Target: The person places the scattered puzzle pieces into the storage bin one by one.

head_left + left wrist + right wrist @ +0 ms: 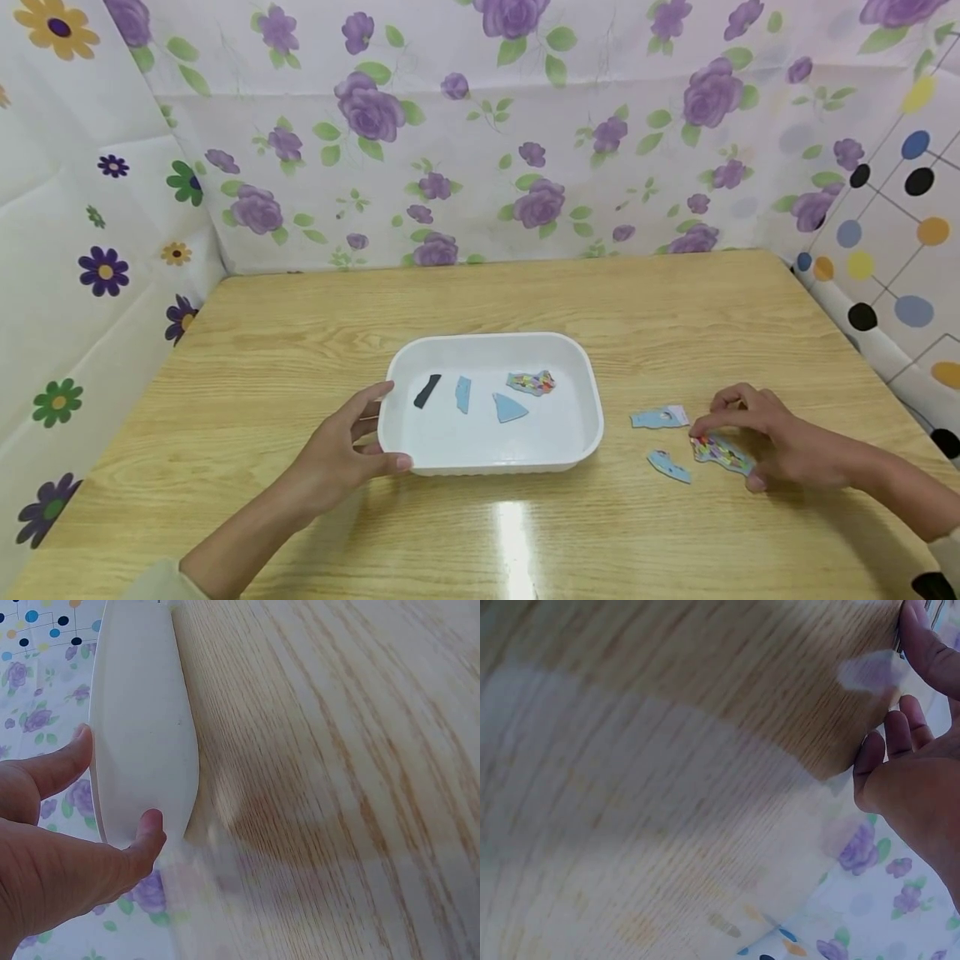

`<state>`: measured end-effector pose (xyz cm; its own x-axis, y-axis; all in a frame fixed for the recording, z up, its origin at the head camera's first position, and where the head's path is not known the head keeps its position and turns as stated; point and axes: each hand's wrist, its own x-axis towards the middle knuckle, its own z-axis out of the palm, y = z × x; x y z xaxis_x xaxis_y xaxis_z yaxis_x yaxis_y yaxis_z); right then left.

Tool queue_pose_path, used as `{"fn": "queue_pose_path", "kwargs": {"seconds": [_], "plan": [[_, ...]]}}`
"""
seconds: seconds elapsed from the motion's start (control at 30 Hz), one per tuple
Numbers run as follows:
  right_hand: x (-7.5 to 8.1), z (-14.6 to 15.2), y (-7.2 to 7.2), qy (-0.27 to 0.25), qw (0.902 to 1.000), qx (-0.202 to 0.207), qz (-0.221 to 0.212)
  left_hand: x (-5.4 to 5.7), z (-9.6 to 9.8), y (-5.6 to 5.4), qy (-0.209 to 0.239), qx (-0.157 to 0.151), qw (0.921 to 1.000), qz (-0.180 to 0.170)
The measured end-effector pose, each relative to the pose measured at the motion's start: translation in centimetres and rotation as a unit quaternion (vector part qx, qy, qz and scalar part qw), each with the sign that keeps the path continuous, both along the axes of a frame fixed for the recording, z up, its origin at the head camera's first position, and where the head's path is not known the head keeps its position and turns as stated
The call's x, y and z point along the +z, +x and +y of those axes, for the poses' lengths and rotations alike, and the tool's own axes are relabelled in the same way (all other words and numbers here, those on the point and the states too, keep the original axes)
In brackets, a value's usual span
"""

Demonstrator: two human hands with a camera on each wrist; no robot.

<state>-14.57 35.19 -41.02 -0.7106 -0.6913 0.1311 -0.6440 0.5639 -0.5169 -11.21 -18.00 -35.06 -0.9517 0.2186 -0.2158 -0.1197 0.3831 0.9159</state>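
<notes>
A white plastic tray (450,442) stands on the wooden table. My left hand (337,458) grips its left end, thumb at the near corner and fingers along the side; the left wrist view shows fingertips against the tray wall (146,712). Inside lie a dark strip-like piece (427,391), two light-blue pieces (463,394) and a multicoloured piece (531,382), like torn or irregular puzzle pieces. Right of the tray, my right hand (783,437) pinches another multicoloured piece (722,454) lengthwise between fingers and thumb, low over the table. In the right wrist view that piece is mostly hidden.
Two more light-blue pieces lie on the table between tray and right hand: one with a pale end (660,417), one narrower (669,467). Flower-patterned sheeting (465,158) rises behind the table (300,333), with a dotted sheet (900,250) along the right side.
</notes>
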Motion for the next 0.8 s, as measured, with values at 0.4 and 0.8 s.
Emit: {"fn": "queue_pose_path", "kwargs": {"seconds": [0.4,0.8], "plan": [[0.3,-0.1,0.0,0.005,0.9999,-0.003,-0.012,0.0,-0.1,0.0,0.012,-0.002,0.9999,0.002],[2.7,-0.9,-1.4,-0.005,0.9958,0.010,-0.091,0.1,-0.2,0.1,0.021,-0.007,0.9997,0.008]]}}
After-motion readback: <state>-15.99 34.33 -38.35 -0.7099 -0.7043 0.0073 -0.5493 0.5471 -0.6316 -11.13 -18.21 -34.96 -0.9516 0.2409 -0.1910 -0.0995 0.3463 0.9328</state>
